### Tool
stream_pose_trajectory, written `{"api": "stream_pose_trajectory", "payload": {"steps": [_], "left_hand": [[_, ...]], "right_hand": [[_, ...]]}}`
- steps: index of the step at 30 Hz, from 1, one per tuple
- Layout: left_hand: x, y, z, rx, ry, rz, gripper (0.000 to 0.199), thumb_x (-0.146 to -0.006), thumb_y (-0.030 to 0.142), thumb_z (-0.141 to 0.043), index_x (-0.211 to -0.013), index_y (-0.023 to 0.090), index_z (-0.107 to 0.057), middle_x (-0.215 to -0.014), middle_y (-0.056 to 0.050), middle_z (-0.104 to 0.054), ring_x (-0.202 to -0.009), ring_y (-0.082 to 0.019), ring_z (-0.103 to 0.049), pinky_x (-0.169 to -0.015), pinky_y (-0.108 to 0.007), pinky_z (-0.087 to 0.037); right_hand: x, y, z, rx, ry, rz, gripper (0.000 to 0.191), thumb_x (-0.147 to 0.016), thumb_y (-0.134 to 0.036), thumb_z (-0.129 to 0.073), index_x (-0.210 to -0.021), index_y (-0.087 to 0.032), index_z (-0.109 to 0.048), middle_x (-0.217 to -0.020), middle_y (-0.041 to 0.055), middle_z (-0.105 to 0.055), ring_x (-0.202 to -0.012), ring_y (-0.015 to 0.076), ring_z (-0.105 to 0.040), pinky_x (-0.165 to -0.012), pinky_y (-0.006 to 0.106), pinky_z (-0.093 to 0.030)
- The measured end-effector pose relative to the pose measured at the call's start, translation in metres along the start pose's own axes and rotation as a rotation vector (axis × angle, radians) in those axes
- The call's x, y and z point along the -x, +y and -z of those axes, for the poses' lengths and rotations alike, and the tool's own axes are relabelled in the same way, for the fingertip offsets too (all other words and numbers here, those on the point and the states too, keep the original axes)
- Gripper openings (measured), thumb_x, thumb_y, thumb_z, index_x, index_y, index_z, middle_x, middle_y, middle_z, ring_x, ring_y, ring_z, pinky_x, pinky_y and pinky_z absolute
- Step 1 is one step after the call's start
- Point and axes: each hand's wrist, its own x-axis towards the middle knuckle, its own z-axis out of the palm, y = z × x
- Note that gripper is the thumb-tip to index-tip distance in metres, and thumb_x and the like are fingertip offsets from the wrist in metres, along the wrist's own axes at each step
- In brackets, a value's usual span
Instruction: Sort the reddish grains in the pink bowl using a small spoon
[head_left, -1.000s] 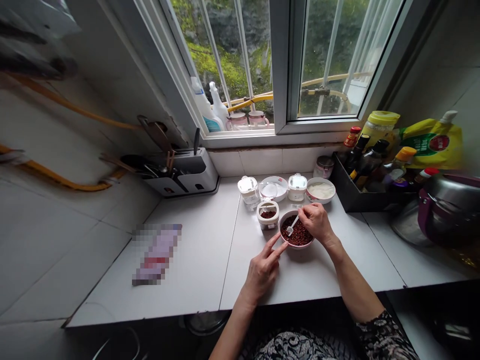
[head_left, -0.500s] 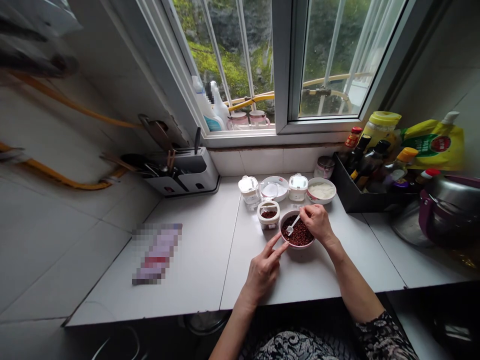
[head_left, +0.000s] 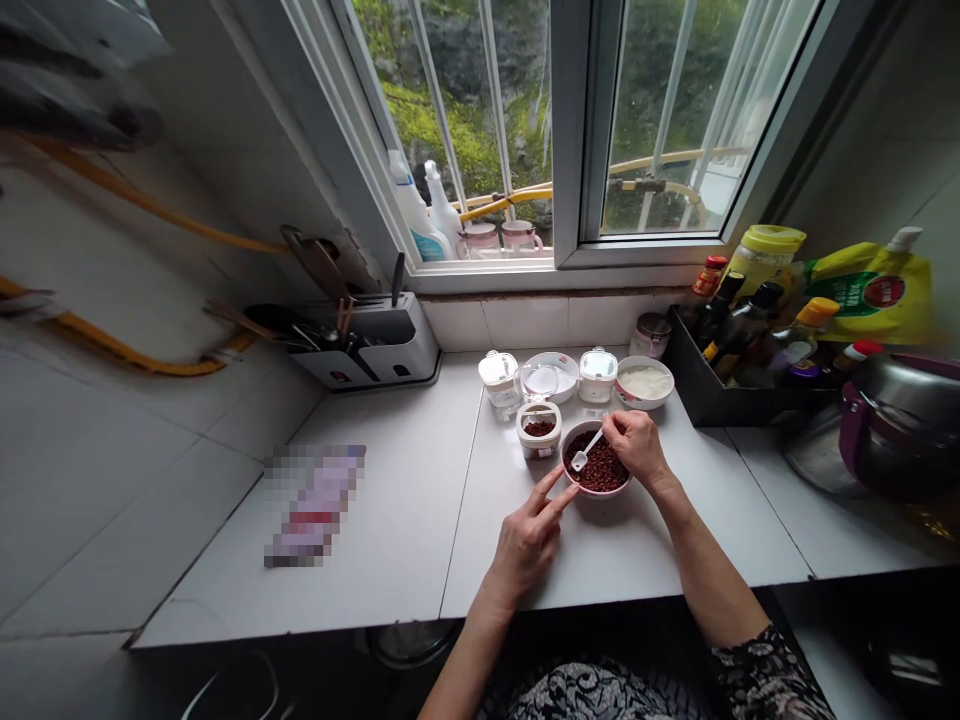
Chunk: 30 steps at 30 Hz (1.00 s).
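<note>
Since the earlier frames, the camera's view has shifted slightly; the hands and what they touch keep nearly the same arrangement.

The white surface (head_left: 390,500) runs beneath the window (head_left: 571,180). At its right stands a black box (head_left: 724,408) crowded with bottles; at its back left, a grey-white utensil holder (head_left: 397,362).

The left hand (head_left: 529,535) holds nothing: its index and middle fingers stretch out to the near-left rim of the bowl (head_left: 598,493), the others curled. The right hand (head_left: 634,445), above the bowl's right side, is closed on the handle of the white spoon.

The bowl sits on the surface, just right of an open container (head_left: 539,452) of dark red grains. Behind stand two lidded containers (head_left: 598,380) and a dish (head_left: 646,404) of something white. The white spoon (head_left: 589,446) slants down leftward, its head over the reddish-brown grains (head_left: 606,472) in the bowl.
</note>
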Motion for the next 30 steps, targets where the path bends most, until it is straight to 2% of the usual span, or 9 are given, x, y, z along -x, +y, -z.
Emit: {"api": "stream_pose_trajectory", "payload": {"steps": [6, 14, 22, 26, 30], "left_hand": [[0.0006, -0.0005, 0.0001, -0.030, -0.013, -0.001, 0.073, -0.084, -0.004, -0.043, -0.148, 0.030, -0.044, -0.153, -0.011, -0.048, -0.094, -0.013, -0.073, -0.086, -0.026, -0.061], [0.0006, 0.0006, 0.0004, -0.015, -0.012, 0.019, 0.068, -0.086, -0.002, -0.043, -0.146, 0.030, -0.048, -0.151, -0.011, -0.050, -0.096, -0.015, -0.072, -0.086, -0.028, -0.061], [0.0013, -0.0009, -0.0001, -0.016, -0.024, 0.020, 0.067, -0.086, -0.002, -0.044, -0.145, 0.030, -0.048, -0.152, -0.011, -0.049, -0.096, -0.014, -0.072, -0.086, -0.028, -0.061], [0.0010, -0.0007, 0.0004, -0.001, -0.009, 0.004, 0.070, -0.084, -0.004, -0.043, -0.146, 0.030, -0.047, -0.152, -0.011, -0.048, -0.094, -0.013, -0.072, -0.088, -0.028, -0.061], [0.0006, 0.0002, 0.0005, 0.000, -0.001, 0.002, 0.069, -0.085, -0.003, -0.042, -0.145, 0.030, -0.048, -0.151, -0.011, -0.049, -0.095, -0.013, -0.072, -0.087, -0.027, -0.061]], "right_hand": [[0.0037, -0.0006, -0.0071, 0.081, 0.017, 0.099, 0.040, -0.095, -0.032, -0.048, -0.055, -0.022, -0.050, -0.052, 0.0002, -0.059, -0.058, 0.0156, -0.054, -0.083, 0.033, -0.042], [0.0008, -0.0026, -0.0003, -0.014, -0.041, 0.037, 0.044, -0.095, -0.035, -0.047, -0.052, -0.023, -0.047, -0.050, -0.0007, -0.056, -0.051, 0.0137, -0.050, -0.069, 0.029, -0.041], [0.0050, -0.0016, -0.0075, 0.087, 0.024, 0.111, 0.039, -0.095, -0.031, -0.049, -0.057, -0.022, -0.051, -0.054, -0.0003, -0.061, -0.058, 0.0154, -0.055, -0.086, 0.033, -0.041], [0.0052, -0.0030, -0.0077, 0.085, -0.001, 0.134, 0.038, -0.094, -0.029, -0.048, -0.057, -0.022, -0.051, -0.055, 0.0002, -0.062, -0.059, 0.0158, -0.055, -0.084, 0.032, -0.042], [0.0026, -0.0044, -0.0035, 0.020, 0.001, 0.079, 0.040, -0.094, -0.032, -0.047, -0.055, -0.023, -0.046, -0.052, 0.0001, -0.058, -0.057, 0.0154, -0.054, -0.079, 0.031, -0.042]]}}
